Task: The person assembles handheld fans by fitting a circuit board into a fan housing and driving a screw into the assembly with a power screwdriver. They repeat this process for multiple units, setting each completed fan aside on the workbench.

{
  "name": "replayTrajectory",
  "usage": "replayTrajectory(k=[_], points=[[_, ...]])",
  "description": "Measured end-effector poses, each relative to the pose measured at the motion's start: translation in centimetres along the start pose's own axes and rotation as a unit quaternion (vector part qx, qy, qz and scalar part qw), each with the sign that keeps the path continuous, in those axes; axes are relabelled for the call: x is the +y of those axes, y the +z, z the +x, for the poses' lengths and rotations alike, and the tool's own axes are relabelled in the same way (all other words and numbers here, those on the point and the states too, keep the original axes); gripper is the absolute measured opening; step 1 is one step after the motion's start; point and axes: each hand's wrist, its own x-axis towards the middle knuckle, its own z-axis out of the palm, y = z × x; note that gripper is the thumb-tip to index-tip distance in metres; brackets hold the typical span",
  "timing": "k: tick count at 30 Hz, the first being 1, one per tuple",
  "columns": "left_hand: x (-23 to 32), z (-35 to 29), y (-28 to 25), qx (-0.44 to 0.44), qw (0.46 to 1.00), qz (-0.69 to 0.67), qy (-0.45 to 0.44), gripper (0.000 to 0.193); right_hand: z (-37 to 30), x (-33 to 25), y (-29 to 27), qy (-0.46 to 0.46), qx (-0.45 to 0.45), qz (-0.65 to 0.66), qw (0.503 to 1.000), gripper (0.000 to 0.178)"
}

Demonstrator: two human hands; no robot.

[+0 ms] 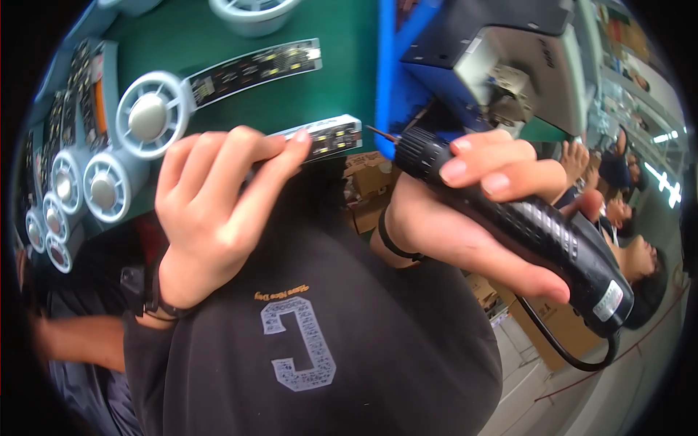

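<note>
My left hand is closed, with thumb and fingers pinching a narrow light-blue housing with a black circuit board on its face. Its other end is hidden behind my fingers. My right hand wraps round a black corded electric screwdriver. The screwdriver's thin bit points left at the end of the held housing, with a small gap that looks open between them. Beyond my left hand, a light-blue round fan-like unit lies on the green work surface, and a strip-shaped circuit board extends from it.
Several similar round units line the left side. A blue rail or bin edge runs along the green mat. Behind my right hand stands a grey-and-black machine. Cardboard boxes and other people are at right; another person's forearm is at left.
</note>
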Motion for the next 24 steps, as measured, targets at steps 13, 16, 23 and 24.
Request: replayTrajectory(k=[13,16,23,24], points=[[0.9,0.6,-0.3,-0.052,0.999,0.013,-0.011,0.038,9.3,1.2,-3.9,-0.108,-0.019,-0.128,0.986,0.087],[0.9,0.6,-0.2,-0.055,0.998,0.011,-0.014,0.038,10.4,1.6,-5.0,-0.063,-0.115,-0.030,0.991,0.089],[0.4,0.2,-0.4,-0.056,0.998,0.013,-0.023,0.037,8.5,1.0,-4.5,0.054,-0.149,0.069,0.985,0.096],[0.4,0.2,-0.4,-0.059,0.998,0.004,-0.020,0.035,8.1,1.3,-4.1,0.061,-0.150,0.075,0.984,0.096]])
